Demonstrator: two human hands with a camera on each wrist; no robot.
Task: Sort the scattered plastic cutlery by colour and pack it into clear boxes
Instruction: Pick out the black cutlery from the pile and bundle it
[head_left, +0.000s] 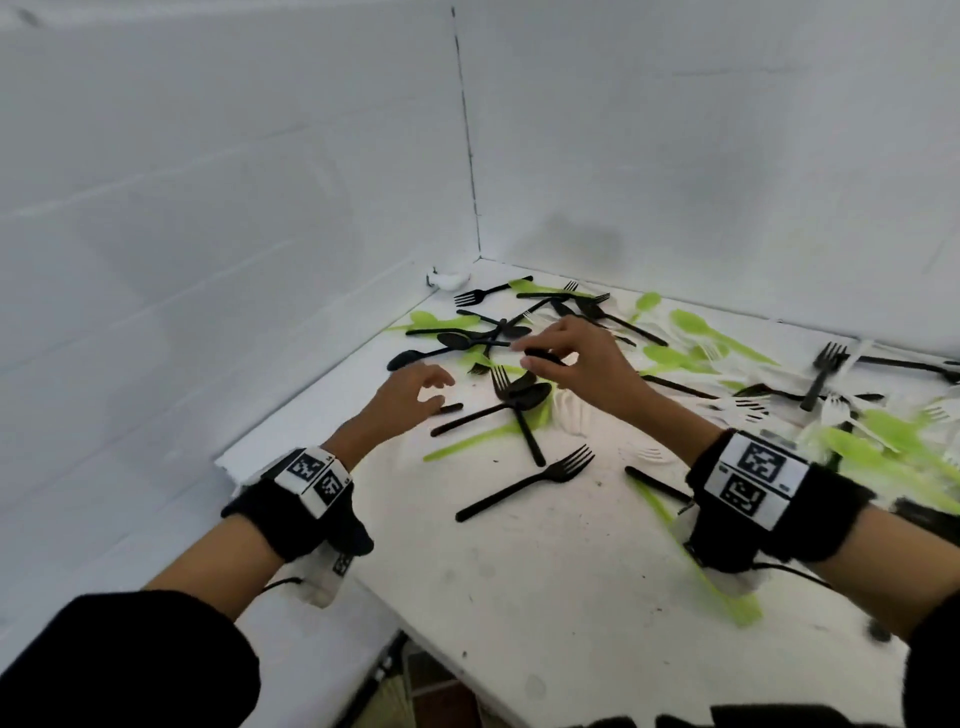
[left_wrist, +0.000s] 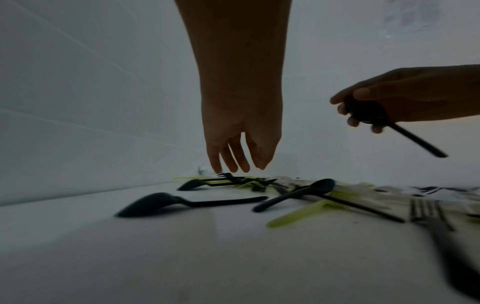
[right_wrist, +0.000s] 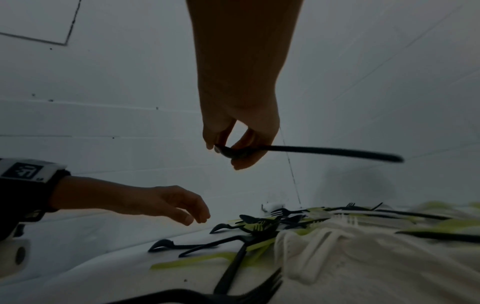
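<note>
White bench (head_left: 545, 597) carries scattered cutlery (head_left: 519, 405). Right hand (head_left: 587, 364) fingers (right_wrist: 246, 144) pinch 1 black spoon (right_wrist: 311, 151) by its bowl, above the pile. Left hand (head_left: 410, 395) hovers, fingers relaxed, empty.

No legible text, only wristband markers (head_left: 752, 474)

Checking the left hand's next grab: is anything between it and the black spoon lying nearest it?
Nothing visible. The left hand hovers open above the black spoon, which lies alone on the bare white table.
</note>
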